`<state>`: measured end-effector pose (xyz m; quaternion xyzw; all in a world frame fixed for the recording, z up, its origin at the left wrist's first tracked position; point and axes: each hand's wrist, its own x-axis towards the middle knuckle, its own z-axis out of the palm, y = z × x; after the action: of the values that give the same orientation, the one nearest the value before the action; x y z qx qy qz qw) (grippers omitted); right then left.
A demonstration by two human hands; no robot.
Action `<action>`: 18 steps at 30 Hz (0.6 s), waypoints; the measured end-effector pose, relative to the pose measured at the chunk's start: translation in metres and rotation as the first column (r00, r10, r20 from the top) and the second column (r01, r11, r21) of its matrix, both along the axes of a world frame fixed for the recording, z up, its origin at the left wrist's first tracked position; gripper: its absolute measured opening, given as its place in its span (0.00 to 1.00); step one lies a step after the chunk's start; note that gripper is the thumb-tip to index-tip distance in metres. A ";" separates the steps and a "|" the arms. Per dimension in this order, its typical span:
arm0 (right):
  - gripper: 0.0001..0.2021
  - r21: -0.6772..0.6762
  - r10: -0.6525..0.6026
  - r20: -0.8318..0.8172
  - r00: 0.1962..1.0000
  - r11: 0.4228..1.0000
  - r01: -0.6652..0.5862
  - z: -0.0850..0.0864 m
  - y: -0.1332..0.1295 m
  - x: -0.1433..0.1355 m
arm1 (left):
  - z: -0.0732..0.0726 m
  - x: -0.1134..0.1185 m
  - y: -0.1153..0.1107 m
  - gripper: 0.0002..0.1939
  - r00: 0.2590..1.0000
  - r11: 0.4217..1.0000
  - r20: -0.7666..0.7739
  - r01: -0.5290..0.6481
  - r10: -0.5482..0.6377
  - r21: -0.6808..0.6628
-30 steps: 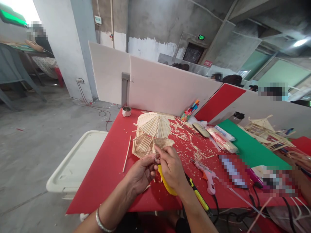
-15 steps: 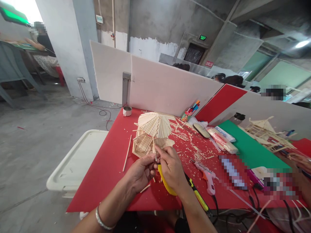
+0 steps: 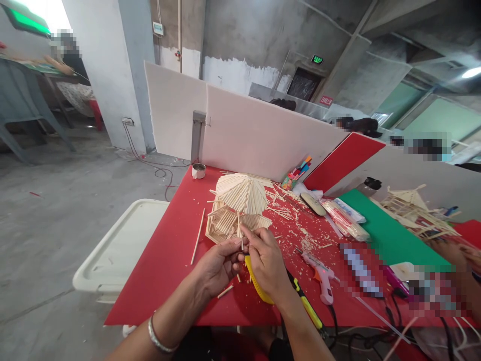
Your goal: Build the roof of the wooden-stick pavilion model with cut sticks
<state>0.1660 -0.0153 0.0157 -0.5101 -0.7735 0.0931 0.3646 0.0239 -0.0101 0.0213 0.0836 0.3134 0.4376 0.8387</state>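
My left hand (image 3: 220, 268) pinches a short, pale wooden stick (image 3: 242, 245) between thumb and fingers near the front of the table. From the other side, my right hand (image 3: 266, 258) has its fingers closed on the same stick, with the index finger pointing up along it. Just beyond the fingertips stands a small house model (image 3: 242, 195) built of wooden sticks, its peaked roof above a many-sided base. Beneath my right hand is a yellow cutting tool (image 3: 257, 286), partly hidden; a black-and-yellow handle (image 3: 308, 306) shows to its right.
A pink glue gun (image 3: 321, 273) lies to the right, with its cord off the edge. Stick scraps (image 3: 300, 228) litter the red tabletop (image 3: 161, 271). A tape roll (image 3: 199, 171), pen holder (image 3: 291, 179) and packed sticks (image 3: 345, 218) lie farther back. A co-worker's hand is at far right.
The view has shifted very slightly. Both hands keep the same grip on the stick, and the model has not visibly moved on the table.
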 end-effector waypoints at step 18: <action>0.26 -0.013 -0.013 0.025 1.000 1.000 0.014 0.001 -0.002 -0.004 | -0.001 -0.004 0.001 0.10 1.000 0.999 0.005 0.003 -0.003 0.032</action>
<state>0.1615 -0.0175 0.0170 -0.5188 -0.7738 0.0896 0.3521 0.0199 -0.0088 0.0199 0.0962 0.3041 0.4415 0.8387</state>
